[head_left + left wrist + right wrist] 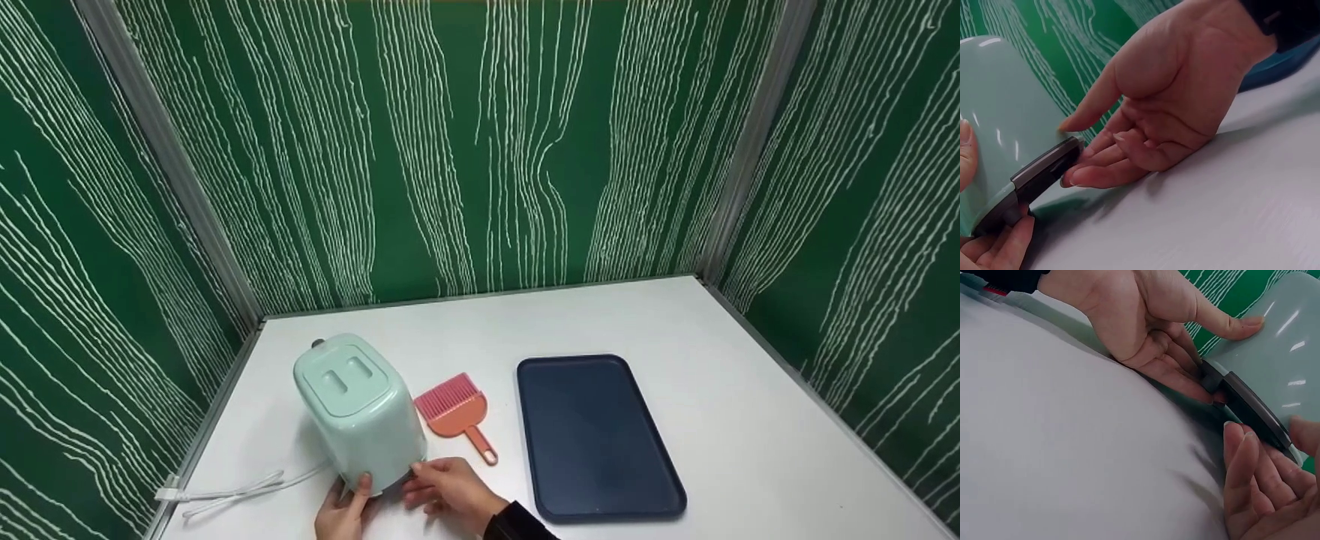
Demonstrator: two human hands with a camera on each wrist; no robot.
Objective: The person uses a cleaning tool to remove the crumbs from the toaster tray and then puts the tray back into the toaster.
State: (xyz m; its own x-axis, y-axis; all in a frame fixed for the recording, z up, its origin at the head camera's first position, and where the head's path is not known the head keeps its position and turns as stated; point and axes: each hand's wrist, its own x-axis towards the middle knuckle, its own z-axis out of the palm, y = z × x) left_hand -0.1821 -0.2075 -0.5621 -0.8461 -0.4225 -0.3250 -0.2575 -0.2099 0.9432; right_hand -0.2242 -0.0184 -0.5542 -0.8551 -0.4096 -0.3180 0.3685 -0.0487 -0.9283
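A mint-green toaster (375, 442) with a closed lid (349, 379) stands at the left of the white table, tipped with its near bottom edge raised. My left hand (341, 514) holds that edge, thumb on the side wall and fingers curled under the base, as the right wrist view shows. At the other corner my right hand (454, 487) pinches the bottom edge, its thumb against the wall and fingertips below. Between the hands runs a grey-black strip (1047, 163) along the base. The rest of the underside is hidden.
A pink brush (446, 397) lies in an orange dustpan (469, 420) right of the toaster. Farther right is a dark blue tray (600, 435). A bundled white cord with a plug (171, 493) trails left to the table edge. Green walls (465, 150) surround the table.
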